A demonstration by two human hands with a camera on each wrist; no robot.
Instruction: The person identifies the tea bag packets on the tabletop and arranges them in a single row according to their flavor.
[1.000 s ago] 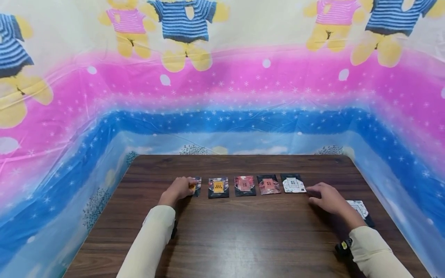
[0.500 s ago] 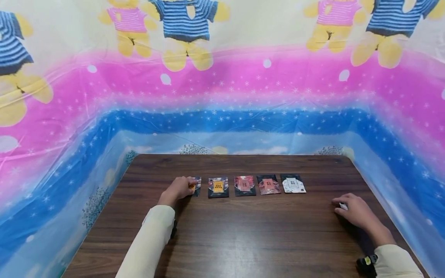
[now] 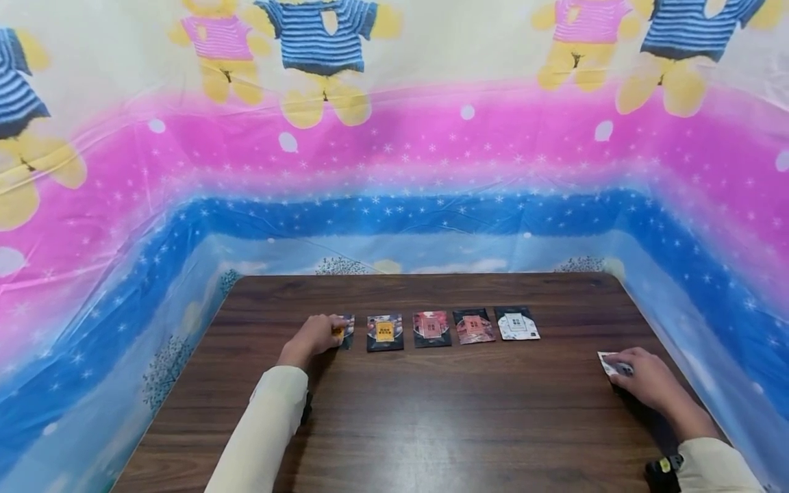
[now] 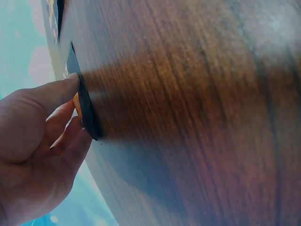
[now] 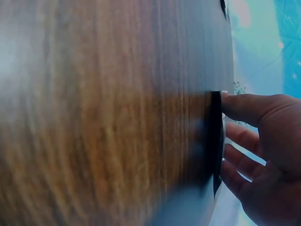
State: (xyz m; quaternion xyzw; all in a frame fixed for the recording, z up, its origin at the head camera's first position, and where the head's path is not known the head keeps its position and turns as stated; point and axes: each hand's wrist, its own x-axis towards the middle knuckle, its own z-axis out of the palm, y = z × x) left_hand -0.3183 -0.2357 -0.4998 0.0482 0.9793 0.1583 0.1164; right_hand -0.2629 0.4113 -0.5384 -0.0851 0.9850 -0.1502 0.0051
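Observation:
At the left end of a row of flat sachets, my left hand (image 3: 311, 334) holds a dark sachet with an orange label (image 3: 348, 331), partly covered by my fingers. In the left wrist view, the thumb and fingertips grip this sachet (image 4: 85, 109) by its edges against the tabletop. Near the table's right side, my right hand (image 3: 648, 378) holds a black-and-white sachet (image 3: 605, 359), mostly hidden beneath the palm. The right wrist view has its dark near edge (image 5: 216, 136) between thumb and fingers, low over the wood.
Between the hands lie a sachet with an orange label (image 3: 385, 332), two reddish ones, one upright (image 3: 432, 329) and one slightly tilted (image 3: 474, 326), and a white-fronted one (image 3: 517, 323). They lie on a brown wooden table (image 3: 431, 411). Printed cloth (image 3: 394, 150) surrounds the table.
My right hand has drawn back from the white-fronted sachet to the black-and-white one at the right, taken hold of it and shifted it slightly leftward. The left hand has stayed put.

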